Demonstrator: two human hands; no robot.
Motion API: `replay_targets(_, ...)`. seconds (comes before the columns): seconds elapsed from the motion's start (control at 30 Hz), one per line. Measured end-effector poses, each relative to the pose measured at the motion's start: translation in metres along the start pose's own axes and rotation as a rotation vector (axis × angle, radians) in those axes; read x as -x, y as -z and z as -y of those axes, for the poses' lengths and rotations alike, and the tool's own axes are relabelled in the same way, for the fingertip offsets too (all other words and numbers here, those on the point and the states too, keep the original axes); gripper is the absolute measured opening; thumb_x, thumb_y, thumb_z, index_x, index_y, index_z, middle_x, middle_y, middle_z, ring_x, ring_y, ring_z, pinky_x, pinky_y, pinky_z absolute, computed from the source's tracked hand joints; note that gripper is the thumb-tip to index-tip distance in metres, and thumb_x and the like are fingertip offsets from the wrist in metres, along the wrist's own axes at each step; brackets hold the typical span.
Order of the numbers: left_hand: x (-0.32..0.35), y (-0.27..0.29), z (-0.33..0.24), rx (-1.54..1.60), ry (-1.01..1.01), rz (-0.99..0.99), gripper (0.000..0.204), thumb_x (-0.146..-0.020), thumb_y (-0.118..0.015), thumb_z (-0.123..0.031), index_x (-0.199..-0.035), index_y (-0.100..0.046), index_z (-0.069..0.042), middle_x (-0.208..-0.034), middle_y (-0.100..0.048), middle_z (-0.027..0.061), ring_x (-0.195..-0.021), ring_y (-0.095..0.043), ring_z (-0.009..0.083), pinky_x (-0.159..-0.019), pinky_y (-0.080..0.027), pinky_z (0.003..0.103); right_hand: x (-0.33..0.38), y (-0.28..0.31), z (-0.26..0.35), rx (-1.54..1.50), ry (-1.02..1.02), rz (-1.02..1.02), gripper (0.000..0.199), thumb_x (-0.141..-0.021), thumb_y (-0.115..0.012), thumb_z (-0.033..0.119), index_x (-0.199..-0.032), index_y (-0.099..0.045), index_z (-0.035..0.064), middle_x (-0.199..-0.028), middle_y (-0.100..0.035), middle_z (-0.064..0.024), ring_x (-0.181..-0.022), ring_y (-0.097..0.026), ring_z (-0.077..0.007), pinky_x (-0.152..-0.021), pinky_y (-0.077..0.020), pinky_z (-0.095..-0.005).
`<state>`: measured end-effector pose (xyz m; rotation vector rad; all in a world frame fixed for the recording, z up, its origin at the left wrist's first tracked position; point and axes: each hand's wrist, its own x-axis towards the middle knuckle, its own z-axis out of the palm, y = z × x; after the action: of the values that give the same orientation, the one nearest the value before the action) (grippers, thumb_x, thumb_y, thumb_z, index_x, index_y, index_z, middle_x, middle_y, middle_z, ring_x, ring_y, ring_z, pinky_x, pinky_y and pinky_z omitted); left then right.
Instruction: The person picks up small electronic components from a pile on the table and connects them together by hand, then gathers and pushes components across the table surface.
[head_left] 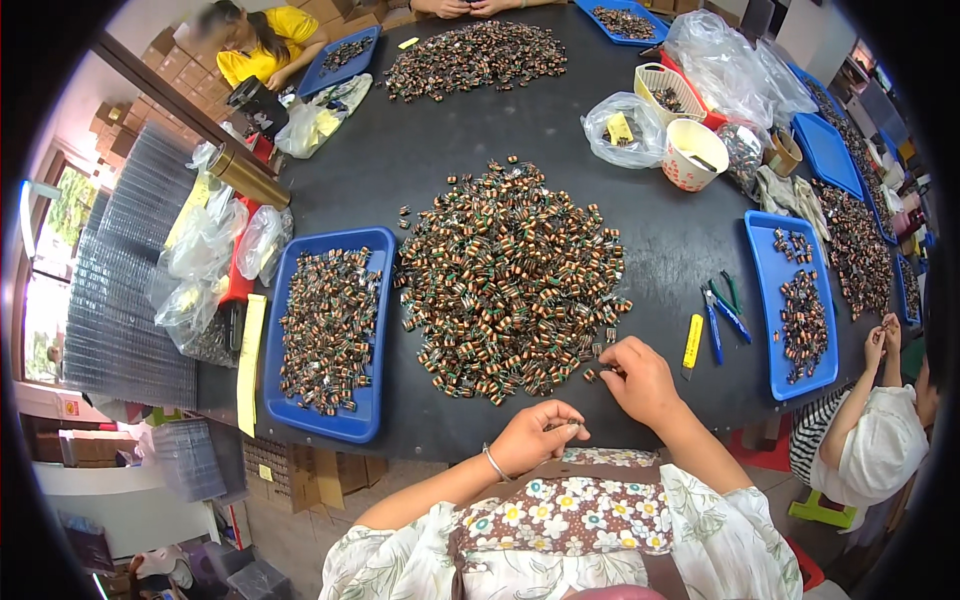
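Copper-banded components (510, 280), one loose heap centred on the tabletop (690, 190), long axes in all directions; left hand (538, 436) at the near edge, grip closed on a small piece (574, 425); right hand (638, 380) at the heap's near-right fringe, grip not tellable. Black surface shows between heap and far pile (480, 60); blue trays (378, 350) flank, yellow cutter (692, 342) and pliers (733, 318) rightward.

Piece (574, 424) in left hand (533, 438) mostly hidden, far co-worker (488, 7) cut off above
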<state>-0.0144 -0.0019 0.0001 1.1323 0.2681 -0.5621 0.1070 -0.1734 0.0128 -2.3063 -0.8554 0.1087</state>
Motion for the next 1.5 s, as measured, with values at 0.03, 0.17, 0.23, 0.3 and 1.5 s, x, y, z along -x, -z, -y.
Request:
replay_targets(0.03, 0.000, 0.000, 0.001, 0.026, -0.010, -0.005, 0.015, -0.091, -0.054, -0.012, -0.103, -0.053, -0.003, -0.094, -0.065, 0.0079, -0.060, -0.051, 0.0044, -0.051, -0.040, 0.018, 0.002, 0.003, 0.001, -0.098, 0.004, 0.007, 0.018, -0.069, -0.067, 0.000, -0.084, -0.058, 0.0039, -0.080, -0.056, -0.0074, -0.068, -0.059, -0.0202, -0.060, -0.0482, -0.0298)
replay_targets(0.17, -0.003, -0.001, -0.004, 0.040, 0.013, -0.026, 0.013, -0.091, -0.054, -0.013, -0.100, -0.051, -0.004, -0.092, -0.065, 0.0081, -0.059, -0.051, 0.0044, -0.048, -0.039, 0.017, 0.009, 0.014, 0.012, -0.462, -0.055, 0.166, 0.011, -0.073, -0.066, 0.000, -0.083, -0.063, 0.0016, -0.081, -0.058, -0.0067, -0.067, -0.059, -0.0142, -0.059, -0.0478, -0.0243)
replay_targets(0.23, -0.005, -0.003, -0.004, 0.057, -0.008, -0.074, 0.011, -0.091, -0.054, -0.010, -0.098, -0.049, -0.004, -0.086, -0.065, 0.0066, -0.054, -0.049, 0.0046, -0.045, -0.038, 0.017, 0.013, 0.014, 0.017, -0.519, -0.067, 0.199, 0.012, -0.073, -0.068, 0.001, -0.084, -0.065, 0.0014, -0.082, -0.061, -0.0067, -0.069, -0.060, -0.0127, -0.060, -0.0480, -0.0237)
replay_targets(0.3, -0.006, -0.005, -0.007, 0.049, -0.002, -0.070, 0.011, -0.091, -0.054, -0.011, -0.098, -0.049, -0.005, -0.086, -0.065, 0.0064, -0.054, -0.049, 0.0045, -0.044, -0.038, 0.017, 0.016, 0.012, 0.022, -0.559, -0.002, 0.220, 0.013, -0.073, -0.069, 0.005, -0.085, -0.066, 0.0034, -0.077, -0.062, -0.0073, -0.066, -0.060, -0.0186, -0.058, -0.0474, -0.0267)
replay_targets(1.5, -0.022, 0.009, 0.011, 0.240, 0.227, 0.174, 0.019, -0.090, -0.057, -0.015, -0.103, -0.059, -0.002, -0.086, -0.065, 0.0049, -0.062, -0.054, 0.0044, -0.045, -0.038, 0.015, 0.033, 0.001, 0.003, -0.501, 0.182, 0.248, 0.017, -0.075, -0.067, 0.006, -0.092, -0.064, 0.0050, -0.087, -0.063, -0.0079, -0.081, -0.061, -0.0255, -0.073, -0.0479, -0.0335)
